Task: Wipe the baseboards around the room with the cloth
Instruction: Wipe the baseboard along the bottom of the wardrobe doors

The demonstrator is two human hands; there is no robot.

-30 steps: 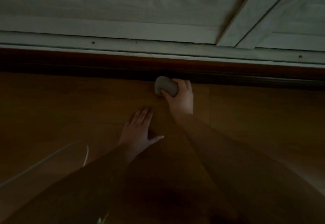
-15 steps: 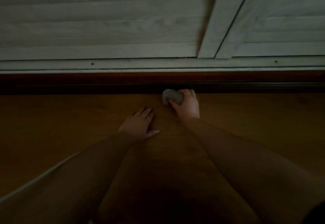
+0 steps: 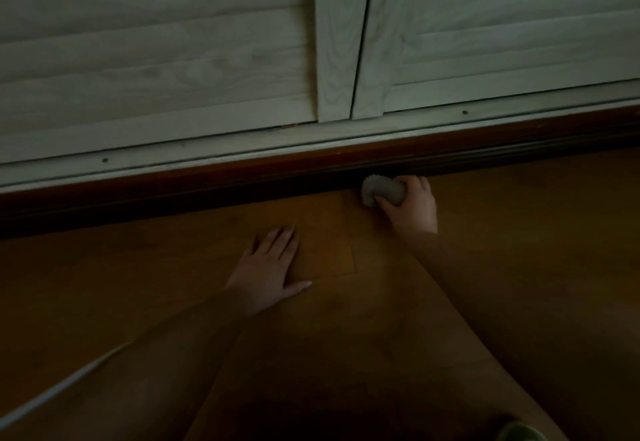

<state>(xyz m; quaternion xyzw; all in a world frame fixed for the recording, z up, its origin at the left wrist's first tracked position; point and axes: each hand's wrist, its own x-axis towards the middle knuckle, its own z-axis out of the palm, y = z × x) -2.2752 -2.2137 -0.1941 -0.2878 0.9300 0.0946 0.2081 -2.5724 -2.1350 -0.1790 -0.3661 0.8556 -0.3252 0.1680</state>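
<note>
Two bare hands reach down over a brown wooden floor (image 3: 519, 233) in dim light. The right hand (image 3: 414, 210) grips a small bunched grey cloth (image 3: 381, 191), with the fingers curled over its far side and the thumb pinching it from the near side. The cloth sits at the foot of the dark reddish-brown baseboard (image 3: 242, 177), touching it where the board meets the floor. The left hand (image 3: 268, 267) lies flat on the floor, palm down, fingers straight and close together, thumb spread out to the side; it holds nothing and rests well apart from the cloth, nearer the person.

Above the baseboard runs a pale track (image 3: 173, 155) with small screw heads, and above that stand two pale wood-grain slatted doors (image 3: 156, 42), their frames meeting near the middle. A thin pale cord (image 3: 52, 392) crosses the floor at the lower left, passing under the left forearm. At the bottom right edge, a pale greenish rounded thing shows, too dark and cropped to make out.
</note>
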